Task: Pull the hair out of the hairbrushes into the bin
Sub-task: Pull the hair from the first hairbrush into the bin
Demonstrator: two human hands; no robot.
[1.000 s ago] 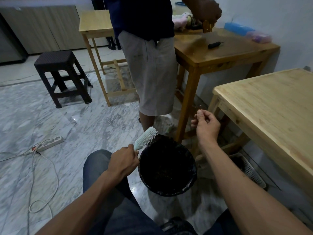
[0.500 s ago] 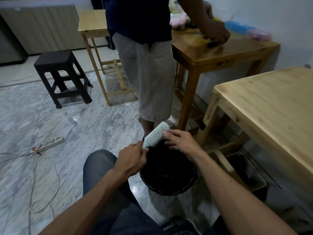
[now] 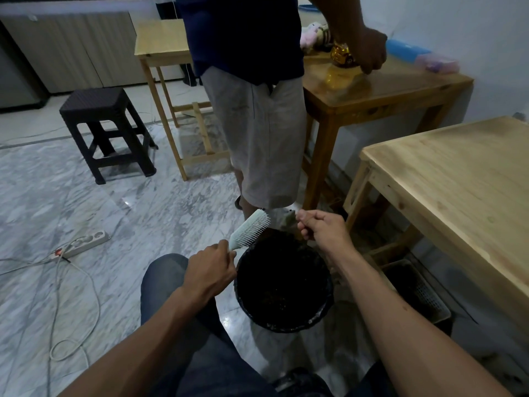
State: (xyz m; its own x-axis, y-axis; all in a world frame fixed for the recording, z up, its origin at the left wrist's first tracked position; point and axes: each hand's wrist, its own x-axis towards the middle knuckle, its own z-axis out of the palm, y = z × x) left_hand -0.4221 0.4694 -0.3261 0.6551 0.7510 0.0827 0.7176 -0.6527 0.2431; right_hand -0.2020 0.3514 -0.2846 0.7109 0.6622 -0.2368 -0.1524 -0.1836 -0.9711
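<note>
The pale mint hairbrush [image 3: 249, 229] is held tilted above the far-left rim of the black bin [image 3: 284, 285], its head angled up and away, its bristles facing right toward the other hand. The left hand [image 3: 210, 272] is clenched around the brush's handle, just beside the bin's left edge. The right hand [image 3: 322, 229] hangs over the far rim of the bin, near the brush head but apart from it, with its fingers pinched together; whether any hair is caught between them is too fine to tell. The bin stands on the marble floor [image 3: 86, 210] between the person's knees, which are in dark jeans [image 3: 183, 333], and its inside is dark with some specks of debris.

To the right of the bin, a dark perforated plastic basket [image 3: 419, 293] sits on the floor under a light wooden table [image 3: 458, 190]. Directly beyond the bin stands a 2nd person [image 3: 257, 110] in grey shorts and a dark top, with 1 hand on a darker wooden table [image 3: 386, 84], beside a shiny gold object [image 3: 342, 54]. A blue box [image 3: 406, 53] lies at that table's far side. Further left are a small light wooden table [image 3: 163, 38], a black stool [image 3: 106, 130] and a white power strip [image 3: 83, 242] with its cable trailing across the floor.
</note>
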